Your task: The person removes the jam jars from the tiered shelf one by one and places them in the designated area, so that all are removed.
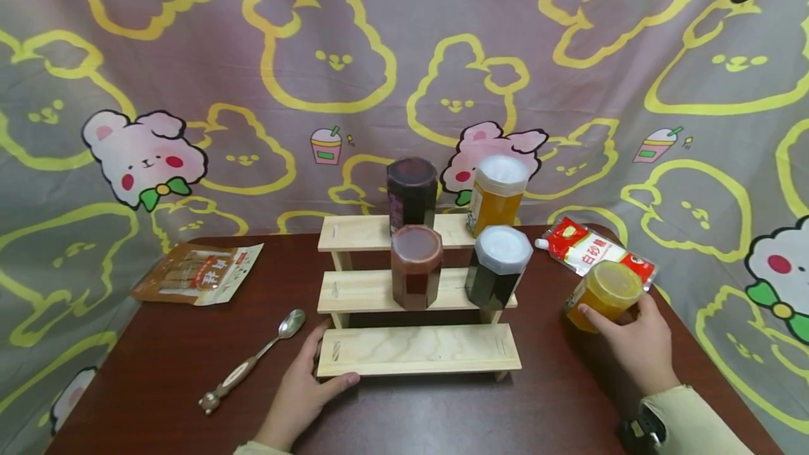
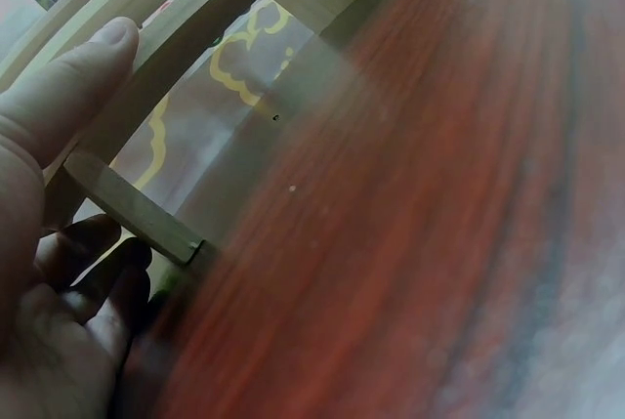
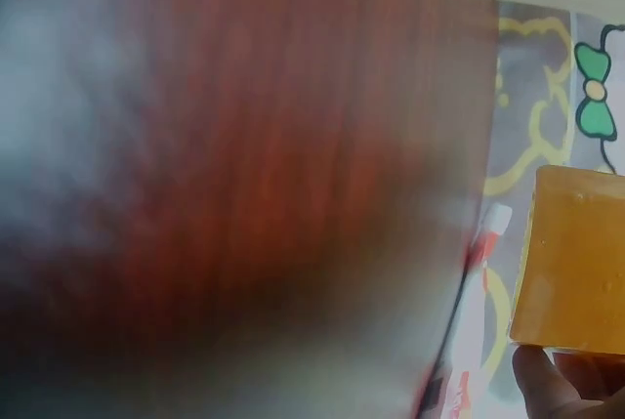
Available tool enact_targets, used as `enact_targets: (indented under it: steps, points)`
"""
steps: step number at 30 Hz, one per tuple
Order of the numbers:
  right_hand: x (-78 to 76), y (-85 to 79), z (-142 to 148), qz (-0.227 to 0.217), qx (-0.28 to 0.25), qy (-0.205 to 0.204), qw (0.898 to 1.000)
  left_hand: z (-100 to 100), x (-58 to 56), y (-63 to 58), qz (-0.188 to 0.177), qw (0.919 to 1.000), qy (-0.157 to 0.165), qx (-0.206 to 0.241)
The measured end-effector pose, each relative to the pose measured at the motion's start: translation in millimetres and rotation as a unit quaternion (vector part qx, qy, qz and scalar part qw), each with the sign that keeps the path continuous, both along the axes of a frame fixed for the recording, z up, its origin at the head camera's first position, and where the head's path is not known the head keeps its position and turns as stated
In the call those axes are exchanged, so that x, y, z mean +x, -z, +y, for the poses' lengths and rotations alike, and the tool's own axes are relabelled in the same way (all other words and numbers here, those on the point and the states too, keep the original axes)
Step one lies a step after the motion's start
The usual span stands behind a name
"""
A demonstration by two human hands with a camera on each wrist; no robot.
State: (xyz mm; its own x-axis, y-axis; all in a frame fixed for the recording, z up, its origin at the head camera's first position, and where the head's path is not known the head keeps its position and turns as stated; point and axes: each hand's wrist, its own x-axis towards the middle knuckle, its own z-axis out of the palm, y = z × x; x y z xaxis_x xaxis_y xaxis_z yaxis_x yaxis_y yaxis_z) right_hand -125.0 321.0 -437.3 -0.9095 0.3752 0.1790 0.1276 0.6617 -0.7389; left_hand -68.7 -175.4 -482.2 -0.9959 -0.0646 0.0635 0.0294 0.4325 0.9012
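At the right, my right hand [image 1: 637, 348] grips a jar [image 1: 603, 292] with a yellow lid and amber contents, thumb on its near side. The right wrist view shows the jar's amber side [image 3: 571, 261] above a fingertip. My left hand [image 1: 302, 379] holds the left end of a three-tier wooden rack [image 1: 420, 348], its thumb over the lowest board's front edge. In the left wrist view, curled fingers [image 2: 93, 272] lie beside the rack's leg. The middle board bears a red-brown jar [image 1: 416, 272] and a dark jar [image 1: 496, 269] with a white lid.
On the top board stand a dark purple jar [image 1: 411, 195] and a white-lidded amber jar [image 1: 496, 202]. A red-and-white sugar pouch [image 1: 590, 248] lies behind the held jar. Left of the rack are a spoon [image 1: 253, 360] and a brown packet [image 1: 199, 274]. Patterned cloth [image 1: 354, 34] hangs behind the table.
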Motion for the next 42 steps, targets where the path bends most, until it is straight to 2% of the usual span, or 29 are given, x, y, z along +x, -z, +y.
enact_targets:
  steps: [3,10,26,33,42]
  points:
    - [-5.1,2.6,5,-0.013,-0.005,0.007,1.000,0,-0.5,1.0,0.002,1.0000,0.001,0.003]
    - [-18.1,7.0,12,-0.010,-0.023,0.006,1.000,0,-1.2,1.7,-0.001,1.0000,-0.001,0.000]
    - [-39.5,7.1,16,-0.047,-0.054,0.009,0.997,0,-0.1,0.0,-0.006,1.0000,-0.004,0.000]
    - [-44.5,7.8,18,-0.050,-0.049,0.023,0.997,1,-1.8,-1.5,-0.012,0.9998,-0.008,-0.013]
    - [-42.1,11.0,22,-0.063,-0.067,0.020,0.996,0,-1.4,-0.8,-0.012,0.9999,-0.006,-0.005]
